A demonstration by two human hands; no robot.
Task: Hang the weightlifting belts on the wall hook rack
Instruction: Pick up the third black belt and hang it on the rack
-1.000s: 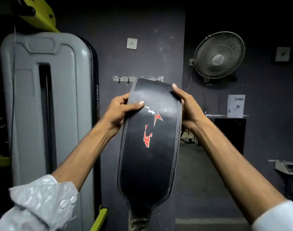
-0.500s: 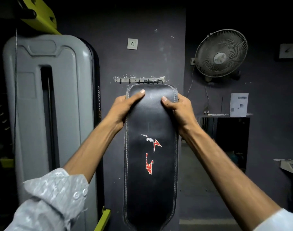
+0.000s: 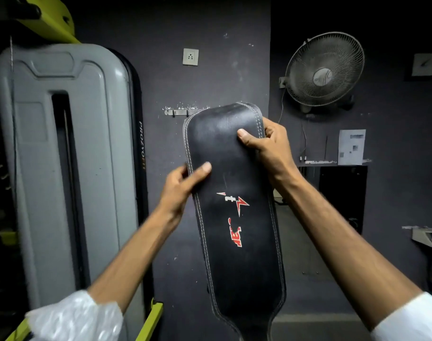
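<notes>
A wide black leather weightlifting belt (image 3: 232,242) with white stitching and a red and white logo hangs upright in front of the dark wall. Its folded top covers the right part of the metal wall hook rack (image 3: 178,112); whether it sits on a hook is hidden. My left hand (image 3: 183,185) grips the belt's left edge, thumb on the front face. Higher up, my right hand (image 3: 264,146) grips the right edge near the top, its thumb pressed on the leather.
A tall grey gym machine cover (image 3: 62,156) with yellow-green frame parts stands close on the left. A wall socket (image 3: 190,56) is above the rack. A wall fan (image 3: 324,70), a paper notice (image 3: 351,146) and a dark cabinet (image 3: 342,195) are to the right.
The belt's top has risen over the rack's right part and tilted right. My left hand slid down the left edge; my right hand stayed near the top.
</notes>
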